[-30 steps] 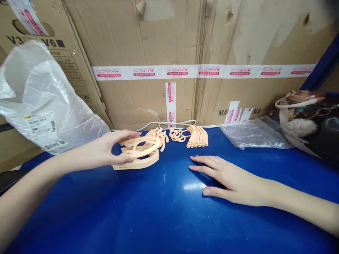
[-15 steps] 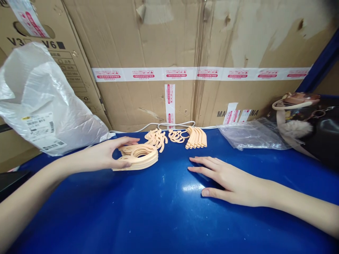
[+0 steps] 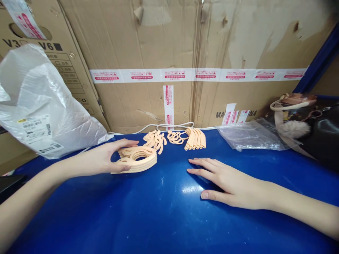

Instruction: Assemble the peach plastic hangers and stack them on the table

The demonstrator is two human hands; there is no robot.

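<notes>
Gripping peach frame stack with left hand, 10 o'clock on worktop; best held level, edges flush. Resting right hand flat, released, 3 o'clock.

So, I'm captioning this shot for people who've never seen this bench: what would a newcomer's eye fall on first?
Most likely the glossy blue table filling the lower picture, where the left hand clasps a stack of peach curved pieces near the middle and the right hand lies flat and open to the right. Behind them rises a wall of taped cardboard boxes, with a crumpled white plastic bag at the far left.
</notes>
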